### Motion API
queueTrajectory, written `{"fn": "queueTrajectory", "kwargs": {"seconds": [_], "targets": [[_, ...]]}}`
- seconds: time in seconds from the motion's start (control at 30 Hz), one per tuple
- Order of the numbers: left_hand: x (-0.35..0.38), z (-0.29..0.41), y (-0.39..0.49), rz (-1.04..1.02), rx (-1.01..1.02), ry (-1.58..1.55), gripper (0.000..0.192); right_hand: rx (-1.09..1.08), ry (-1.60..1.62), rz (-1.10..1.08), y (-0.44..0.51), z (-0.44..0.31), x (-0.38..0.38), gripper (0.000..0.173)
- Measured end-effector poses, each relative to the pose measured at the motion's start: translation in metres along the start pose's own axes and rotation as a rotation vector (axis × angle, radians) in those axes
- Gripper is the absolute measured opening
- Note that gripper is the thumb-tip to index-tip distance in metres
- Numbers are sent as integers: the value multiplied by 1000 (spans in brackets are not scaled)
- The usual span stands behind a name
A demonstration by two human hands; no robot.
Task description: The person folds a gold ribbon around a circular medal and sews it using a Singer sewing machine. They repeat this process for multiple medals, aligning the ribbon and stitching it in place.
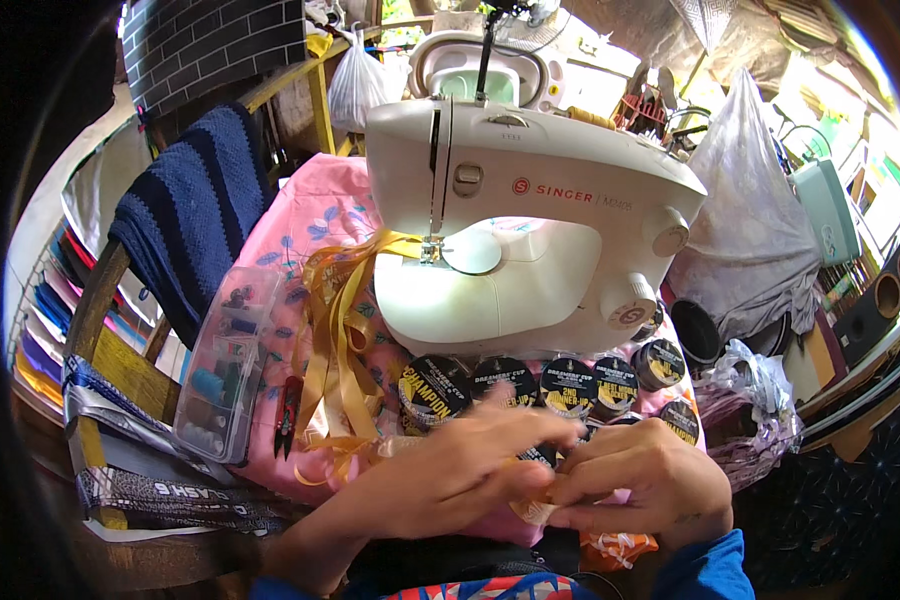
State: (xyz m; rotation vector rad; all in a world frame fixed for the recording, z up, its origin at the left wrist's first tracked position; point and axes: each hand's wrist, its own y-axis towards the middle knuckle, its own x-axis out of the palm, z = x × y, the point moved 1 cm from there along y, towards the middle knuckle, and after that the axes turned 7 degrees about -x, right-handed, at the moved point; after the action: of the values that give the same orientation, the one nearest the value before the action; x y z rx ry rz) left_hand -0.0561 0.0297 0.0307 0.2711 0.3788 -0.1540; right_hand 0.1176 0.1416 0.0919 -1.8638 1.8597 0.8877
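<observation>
A gold satin ribbon (534, 511) is pinched in the fingers of my right hand (641, 476), low in front of the sewing machine. My left hand (469, 450) reaches in beside it, slightly blurred, thumb and fingers apart near the ribbon. Beneath and beyond both hands lie several round black medal discs (433, 391) bearing writing, partly hidden by my hands. The white Singer sewing machine (487, 172) stands behind them. More gold ribbon (337, 322) runs from under its presser foot (430, 251) and hangs in loops to the left.
Thread snips (288, 416) lie left of the ribbon on a pink flowered cloth (300, 202). Beside them is a clear plastic box (225, 367) holding thread spools. A blue striped towel (195, 217) drapes a wooden chair at left. Right of the table sits a plastic bag (750, 412).
</observation>
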Motion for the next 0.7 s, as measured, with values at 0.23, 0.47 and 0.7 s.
{"fn": "queueTrajectory", "kwargs": {"seconds": [0.23, 0.47, 0.7], "targets": [[-1, 0, 0, -243, -359, -432, 30, 221, 107, 109, -10, -15, -18, 13], [-6, -3, -17, -285, -166, -405, 38, 216, 224, 192, -21, -4, -14, 15], [3, 7, 3, -289, -241, -338, 43, 174, 145, 184, -9, -4, -5, 14]]}}
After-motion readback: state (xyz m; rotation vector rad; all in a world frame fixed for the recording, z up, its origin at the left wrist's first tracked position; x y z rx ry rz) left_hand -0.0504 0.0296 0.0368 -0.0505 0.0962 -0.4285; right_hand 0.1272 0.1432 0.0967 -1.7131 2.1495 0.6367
